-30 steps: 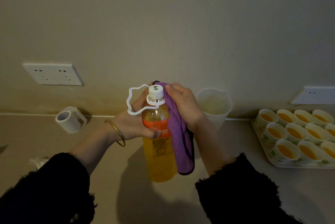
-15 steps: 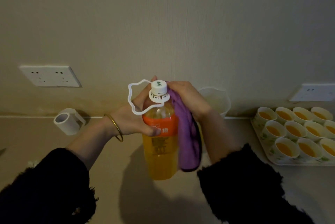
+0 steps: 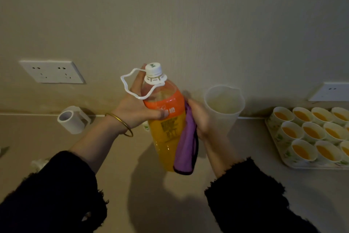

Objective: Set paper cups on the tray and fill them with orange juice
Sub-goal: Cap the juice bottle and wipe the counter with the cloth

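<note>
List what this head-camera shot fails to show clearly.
- Tray and paper cups: cut off by the right edge of the head view, so the full count is unknown.
- Right hand: motion-blurred, fingers partly behind the purple cloth.
- Juice bottle label: print too dim and small to read, and the left hand covers part of it.

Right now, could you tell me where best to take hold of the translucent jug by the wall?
Probably round its upper wall, from the right: the jug stands upright, widens upward, shows no handle, and the right hand crowds its left.
</note>
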